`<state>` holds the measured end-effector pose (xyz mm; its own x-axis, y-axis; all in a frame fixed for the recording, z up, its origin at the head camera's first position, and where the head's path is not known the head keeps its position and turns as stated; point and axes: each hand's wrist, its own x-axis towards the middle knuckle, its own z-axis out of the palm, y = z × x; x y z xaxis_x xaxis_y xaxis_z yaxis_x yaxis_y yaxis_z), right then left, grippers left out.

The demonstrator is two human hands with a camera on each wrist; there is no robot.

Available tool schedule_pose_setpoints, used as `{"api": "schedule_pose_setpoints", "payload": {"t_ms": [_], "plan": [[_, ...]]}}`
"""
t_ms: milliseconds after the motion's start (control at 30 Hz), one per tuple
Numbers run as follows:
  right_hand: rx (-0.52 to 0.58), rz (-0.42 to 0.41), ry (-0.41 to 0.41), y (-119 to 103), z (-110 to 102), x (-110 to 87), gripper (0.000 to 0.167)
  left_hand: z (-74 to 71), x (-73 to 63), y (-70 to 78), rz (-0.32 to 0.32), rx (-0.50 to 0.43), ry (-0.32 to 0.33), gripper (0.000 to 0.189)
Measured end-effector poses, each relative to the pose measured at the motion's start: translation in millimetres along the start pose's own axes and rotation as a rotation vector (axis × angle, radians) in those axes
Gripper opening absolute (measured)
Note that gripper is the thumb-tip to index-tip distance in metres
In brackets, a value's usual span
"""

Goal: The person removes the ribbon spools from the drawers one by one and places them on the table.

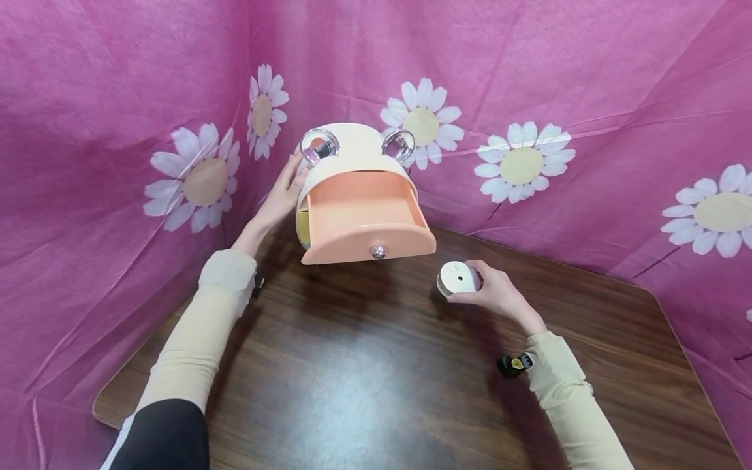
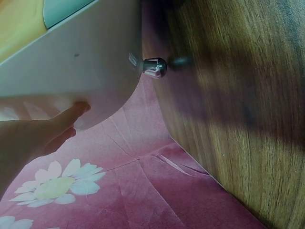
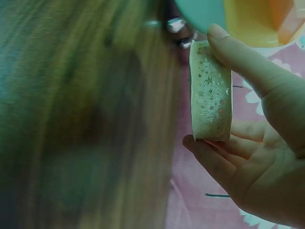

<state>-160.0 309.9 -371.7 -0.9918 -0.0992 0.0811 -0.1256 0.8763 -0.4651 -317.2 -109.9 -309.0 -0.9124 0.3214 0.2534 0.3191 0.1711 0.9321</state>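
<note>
My right hand (image 1: 496,287) pinches a white spool of ribbon (image 1: 457,279) by its rim, just above the table. In the right wrist view the ribbon on the spool (image 3: 209,90) is pale with small gold stars, between thumb and fingers. A white rounded desk organizer (image 1: 352,145) with two shiny rings on top stands at the back. Its peach drawer (image 1: 370,243), with a round silver knob, is pulled out. My left hand (image 1: 289,186) rests its fingers against the organizer's left side. Seen from the left wrist, those fingers (image 2: 66,119) are extended along the white wall.
The brown wood-grain table (image 1: 352,365) has rounded corners. Pink cloth (image 1: 587,72) printed with white daisies hangs behind and beside it. Under the peach drawer, yellow (image 3: 250,24) and teal (image 3: 205,12) drawers show. Shiny metal feet (image 2: 155,67) hold the organizer up.
</note>
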Motion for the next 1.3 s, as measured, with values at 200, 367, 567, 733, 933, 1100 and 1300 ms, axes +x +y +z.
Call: {"api": "schedule_pose_setpoints", "payload": {"t_ms": [200,367,567,733,933,1100,1300], "plan": [[0.018,0.023,-0.004,7.9,13.7,-3.5,0.079,0.1,-0.7,0.6,-0.009,-0.001,-0.004,0.059],[0.018,0.038,0.004,12.6,23.3,-5.3,0.079,-0.3,-2.2,0.7,-0.02,-0.001,-0.006,0.059],[0.006,0.049,0.009,16.8,31.1,-5.4,0.081,-0.6,-1.1,-2.8,-0.013,-0.002,-0.003,0.059],[0.0,0.055,0.003,21.1,34.3,-5.1,0.084,-1.9,11.2,-23.9,0.005,0.009,0.015,0.059],[-0.003,0.053,0.002,23.7,37.6,-4.2,0.085,-1.9,14.9,-32.9,0.012,0.027,0.03,0.059],[-0.003,0.042,0.004,23.7,40.4,-3.0,0.086,-2.3,11.4,-27.3,0.004,0.02,0.025,0.059],[-0.002,0.039,-0.009,21.9,42.2,-2.8,0.087,-1.7,0.1,-3.9,0.003,0.02,0.0,0.059]]}}
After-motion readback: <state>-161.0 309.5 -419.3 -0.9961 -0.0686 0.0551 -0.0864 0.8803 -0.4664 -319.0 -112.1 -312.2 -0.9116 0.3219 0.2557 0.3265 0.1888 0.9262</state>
